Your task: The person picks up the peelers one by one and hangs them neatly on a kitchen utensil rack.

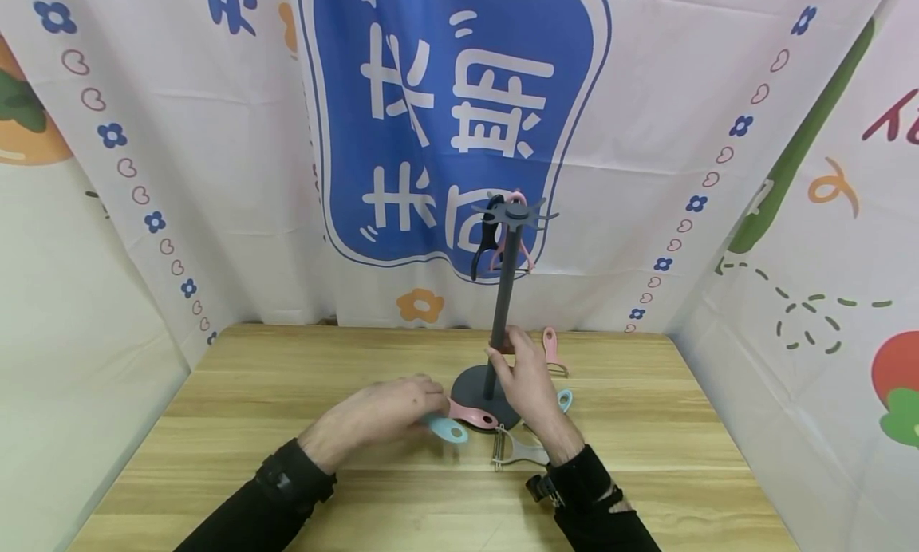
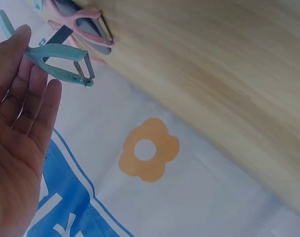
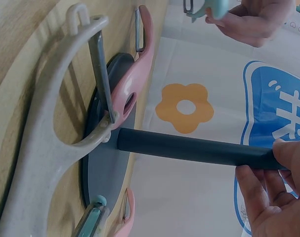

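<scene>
My left hand [image 1: 395, 408] pinches a light blue Y-shaped peeler [image 2: 58, 51] between thumb and fingers, with its metal blade pointing away from the palm in the left wrist view. The peeler's handle end sticks out towards the stand in the head view. My right hand [image 1: 530, 380] grips the dark grey pole [image 3: 189, 150] of an upright stand, above its round base [image 1: 470, 384]. A pink peeler [image 1: 475, 415] lies against the front of that base. Close by, a pale grey peeler [image 1: 526, 452] lies on the table, partly behind my right wrist.
From the hooked top [image 1: 517, 211] of the stand hang a black peeler [image 1: 487, 237] and a pink peeler [image 1: 529, 257]. Right of the stand lie another pink peeler [image 1: 550, 346] and a blue one [image 1: 565, 399]. A printed cloth [image 1: 251, 161] hangs behind the wooden table [image 1: 287, 360].
</scene>
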Motion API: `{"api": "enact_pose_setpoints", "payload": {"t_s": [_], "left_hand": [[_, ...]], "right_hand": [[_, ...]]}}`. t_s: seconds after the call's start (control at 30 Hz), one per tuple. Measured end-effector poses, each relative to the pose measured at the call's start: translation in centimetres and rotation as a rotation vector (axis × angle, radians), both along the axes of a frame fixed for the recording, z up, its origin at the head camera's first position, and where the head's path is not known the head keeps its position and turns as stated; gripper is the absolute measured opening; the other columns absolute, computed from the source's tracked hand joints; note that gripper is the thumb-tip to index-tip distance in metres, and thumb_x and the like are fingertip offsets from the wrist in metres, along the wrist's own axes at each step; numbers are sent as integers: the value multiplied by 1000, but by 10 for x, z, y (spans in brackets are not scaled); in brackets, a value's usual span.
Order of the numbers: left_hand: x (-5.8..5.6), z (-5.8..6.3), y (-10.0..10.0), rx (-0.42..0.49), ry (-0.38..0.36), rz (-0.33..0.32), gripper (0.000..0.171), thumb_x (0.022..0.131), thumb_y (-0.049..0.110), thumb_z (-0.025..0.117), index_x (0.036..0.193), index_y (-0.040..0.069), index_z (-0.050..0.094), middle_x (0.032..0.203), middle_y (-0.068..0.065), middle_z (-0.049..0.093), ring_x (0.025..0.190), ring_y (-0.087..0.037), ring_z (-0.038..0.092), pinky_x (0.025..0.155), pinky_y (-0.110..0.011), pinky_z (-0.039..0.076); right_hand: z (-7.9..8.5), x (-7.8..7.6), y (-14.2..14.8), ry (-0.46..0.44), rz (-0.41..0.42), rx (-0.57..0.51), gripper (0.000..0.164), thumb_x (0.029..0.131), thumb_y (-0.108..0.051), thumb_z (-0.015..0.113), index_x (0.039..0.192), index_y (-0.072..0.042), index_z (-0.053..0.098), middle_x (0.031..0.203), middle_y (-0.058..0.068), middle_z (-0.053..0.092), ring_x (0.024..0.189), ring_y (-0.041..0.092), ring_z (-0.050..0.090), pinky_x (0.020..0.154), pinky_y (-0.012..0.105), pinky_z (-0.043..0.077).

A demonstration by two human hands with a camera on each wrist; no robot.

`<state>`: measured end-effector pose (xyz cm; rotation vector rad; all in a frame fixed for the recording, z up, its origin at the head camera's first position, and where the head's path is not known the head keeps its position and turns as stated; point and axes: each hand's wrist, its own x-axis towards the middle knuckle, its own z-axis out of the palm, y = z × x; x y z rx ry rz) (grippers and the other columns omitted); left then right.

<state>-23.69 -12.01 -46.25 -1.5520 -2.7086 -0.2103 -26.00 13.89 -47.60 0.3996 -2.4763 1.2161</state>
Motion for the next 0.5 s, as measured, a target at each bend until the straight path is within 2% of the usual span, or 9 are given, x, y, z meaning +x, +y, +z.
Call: {"api": "enact_pose_setpoints", "payload": {"t_s": [0.2,0.5], "left_hand": [[-2,5,-3,23,-15,25,32,86,21,84,116,21,72,109,11,67,104,-7,60,92,-23,52],[-5,12,-7,107,7,21,30,86,20,84,113,20,72,111,9,68,102,-6,60,90,-24,54]], "right_hand": [[0,0,0,6,1,3,27,101,-24,68,121,-6,65,111,3,65,108,23,68,77,35,62],[1,1,0,11,1,7,23,101,-24,68,119,-9,65,111,2,65,107,22,68,76,33,62]]}}
